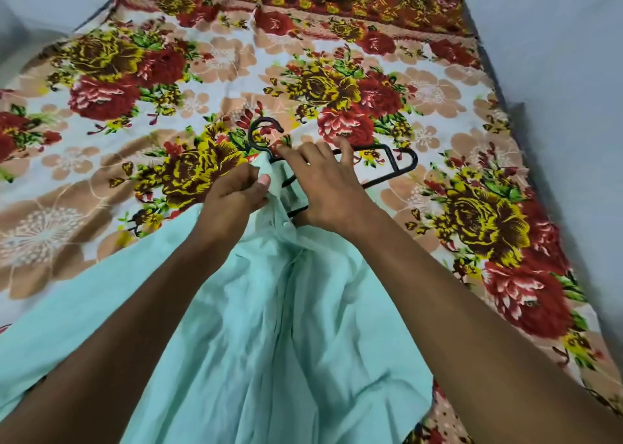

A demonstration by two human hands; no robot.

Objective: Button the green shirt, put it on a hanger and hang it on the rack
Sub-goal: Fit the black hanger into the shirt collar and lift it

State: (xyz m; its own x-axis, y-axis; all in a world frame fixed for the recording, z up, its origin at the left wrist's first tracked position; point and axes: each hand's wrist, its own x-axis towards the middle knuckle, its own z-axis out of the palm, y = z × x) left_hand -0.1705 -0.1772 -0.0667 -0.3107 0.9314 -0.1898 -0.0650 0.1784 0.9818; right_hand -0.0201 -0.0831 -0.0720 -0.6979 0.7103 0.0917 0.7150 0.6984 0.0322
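Green fabric is filling the near half of the view: the green shirt (pixel 256 325) is lying on the floral bedsheet (pixel 337 55), its body spreading toward me and its collar end bunching at the far tip, just under my hands. I am seeing the black hanger (pixel 387 170) lying flat on the sheet, partly inside the collar opening. Its hook (pixel 263 133) is pointing to the far side, just beyond the collar, and its long axis is running left to right. The right shoulder arm of the hanger is sticking out bare to the right; a short dark piece is showing to the left of the shirt, and I judge this to be the other end, though I cannot confirm it.

I am gripping the gathered collar fabric with my left hand (pixel 232 200), fingers curled around it, thumb on top. My right hand (pixel 330 187) is resting on the hanger and shirt edge with fingers mostly extended; I cannot tell whether the thumb is pinching anything beneath.

The exposed hanger arm is lying directly right of the collar, nearest my right hand. I judge the next move as drawing the right shoulder of the shirt rightward along that axis. No rack is visible.
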